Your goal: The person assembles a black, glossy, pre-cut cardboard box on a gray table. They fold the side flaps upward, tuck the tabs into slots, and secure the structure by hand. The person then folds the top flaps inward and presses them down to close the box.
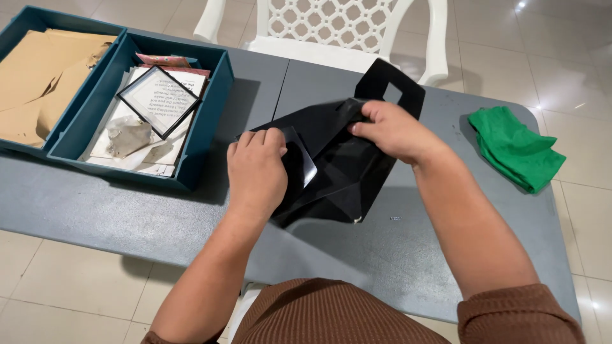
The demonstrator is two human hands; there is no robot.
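Note:
A folded black sheet (pixel 347 169), glossy like plastic or card, lies over the middle of the grey table (pixel 95 210). A black frame piece with a square window (pixel 408 86) sticks out behind it. My left hand (pixel 256 172) presses on the sheet's left corner with fingers curled over its edge. My right hand (pixel 394 130) pinches a fold near the sheet's top centre. Both hands hold the same black sheet.
A teal box (pixel 210 108) at the left holds a black-framed printed page (pixel 159 100), papers and crumpled clear wrap. Its teal lid (pixel 25 25) beside it holds brown paper. A green cloth (pixel 515 148) lies at the table's right. A white plastic chair (pixel 331 28) stands behind.

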